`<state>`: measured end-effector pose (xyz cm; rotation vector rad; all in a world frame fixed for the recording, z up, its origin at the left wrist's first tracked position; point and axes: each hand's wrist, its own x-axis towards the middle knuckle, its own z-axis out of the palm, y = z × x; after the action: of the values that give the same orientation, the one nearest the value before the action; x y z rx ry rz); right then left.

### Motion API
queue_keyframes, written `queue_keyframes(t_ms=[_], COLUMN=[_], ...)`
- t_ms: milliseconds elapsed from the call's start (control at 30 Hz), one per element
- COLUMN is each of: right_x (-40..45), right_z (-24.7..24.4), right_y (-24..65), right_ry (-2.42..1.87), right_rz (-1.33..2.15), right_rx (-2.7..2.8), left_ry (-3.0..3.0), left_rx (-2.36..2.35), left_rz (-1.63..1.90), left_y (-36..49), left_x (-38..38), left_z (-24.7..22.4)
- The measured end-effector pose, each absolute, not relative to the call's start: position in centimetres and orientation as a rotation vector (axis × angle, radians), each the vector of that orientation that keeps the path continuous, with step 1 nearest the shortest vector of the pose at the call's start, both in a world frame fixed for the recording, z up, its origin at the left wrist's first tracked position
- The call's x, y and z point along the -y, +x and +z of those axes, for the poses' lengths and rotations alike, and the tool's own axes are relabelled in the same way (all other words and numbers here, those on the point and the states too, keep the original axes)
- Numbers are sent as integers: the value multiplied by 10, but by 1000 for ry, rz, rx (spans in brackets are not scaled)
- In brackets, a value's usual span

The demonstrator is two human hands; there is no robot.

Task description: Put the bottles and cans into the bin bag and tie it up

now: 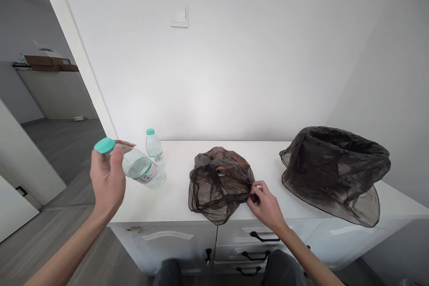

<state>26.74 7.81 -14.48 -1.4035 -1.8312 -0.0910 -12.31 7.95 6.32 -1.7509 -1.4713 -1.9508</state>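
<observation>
My left hand [109,176] is closed round the neck of a clear bottle [142,169] with a teal cap, tilted with its base toward the right over the white counter. A second teal-capped bottle [154,146] stands upright behind it. At the middle of the counter lies a dark, see-through plastic bag [219,187] with items inside; an orange-rimmed round one shows. The fingers of my right hand [263,201] pinch the bag's right edge.
A larger black bag [331,172], its mouth gaping, covers something on the right of the white counter [174,205]. Drawers with black handles [256,257] are below. A white wall with a switch [180,18] rises behind; a doorway is on the left.
</observation>
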Motion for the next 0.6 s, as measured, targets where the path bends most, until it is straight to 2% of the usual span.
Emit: queue_keyframes(t_ms=[100, 400, 600], right_x=[-81, -86, -86], right_z=[-153, -162, -160], right_y=[270, 273, 274], right_ry=[-1419, -1444, -1457], right_rz=[-86, -88, -30], right_rx=[1833, 1822, 1823], left_ry=[-1723, -1715, -1778], left_rx=[1591, 1814, 1940], left_rz=[-2022, -1864, -1747], left_y=[-141, -172, -174], left_x=[-97, -154, -173], left_z=[53, 12, 2])
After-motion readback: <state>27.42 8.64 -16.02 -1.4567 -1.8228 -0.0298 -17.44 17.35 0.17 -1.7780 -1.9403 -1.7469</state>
